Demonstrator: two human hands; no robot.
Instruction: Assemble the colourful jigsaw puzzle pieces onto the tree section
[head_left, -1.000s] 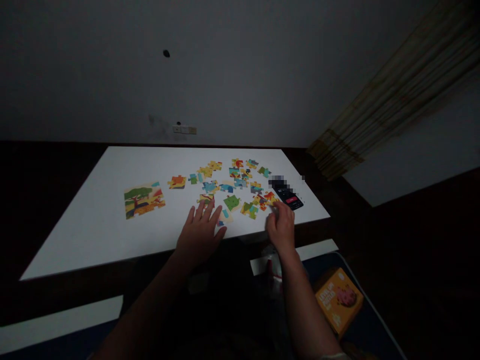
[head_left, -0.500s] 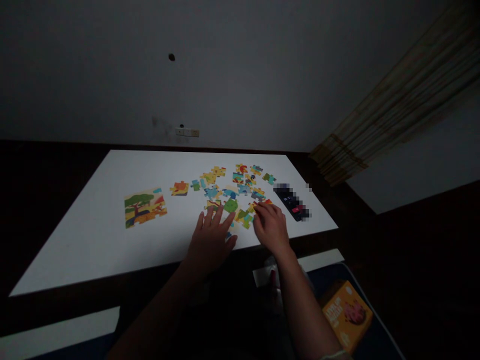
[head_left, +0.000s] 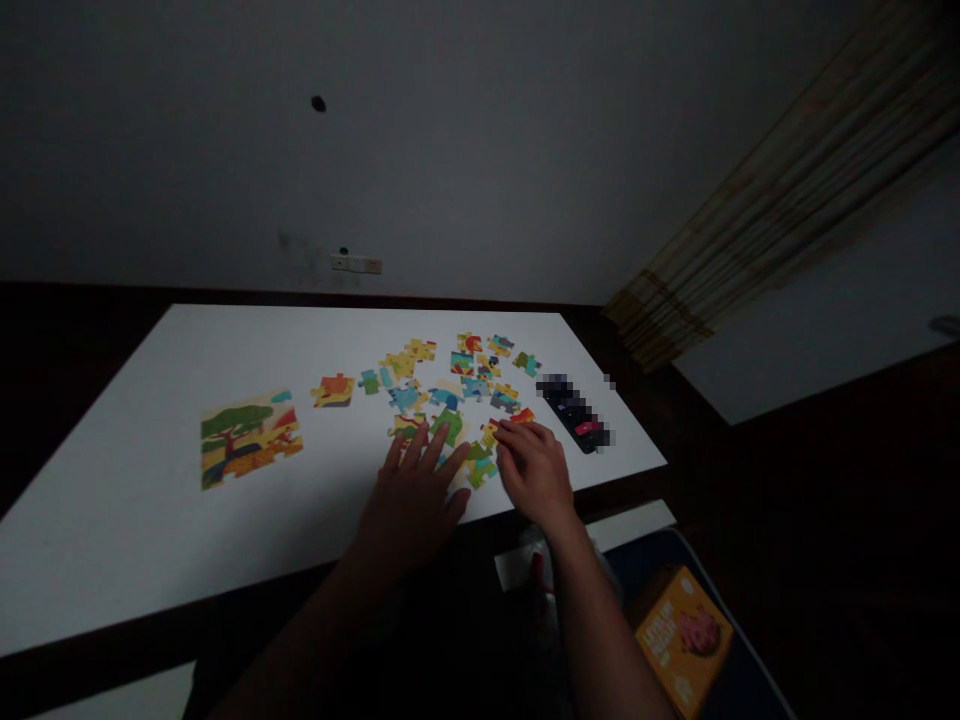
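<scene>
My left hand [head_left: 416, 490] lies palm down near the table's front edge, its fingers spread over several loose jigsaw pieces. A green puzzle piece [head_left: 448, 426] shows just past its fingertips. My right hand [head_left: 536, 470] is to its right, with fingers curled and pinched at a small yellow puzzle piece [head_left: 489, 432]. Between the hands lies a green and yellow piece [head_left: 480, 465]. An orange-red piece [head_left: 523, 415] sits just behind my right fingers. A joined puzzle section with a tree [head_left: 247, 435] lies flat at the left.
More loose pieces are scattered behind my hands on the white table [head_left: 300, 540], among them an orange piece [head_left: 333, 390]. A dark phone [head_left: 574, 415], partly blurred, lies to the right. Below the table, at lower right, is an orange puzzle box [head_left: 684, 640].
The view has turned to the right, so the table and pieces appear farther left. My left hand has slid slightly right over the pieces. My right hand stays pinched at the yellow piece.
</scene>
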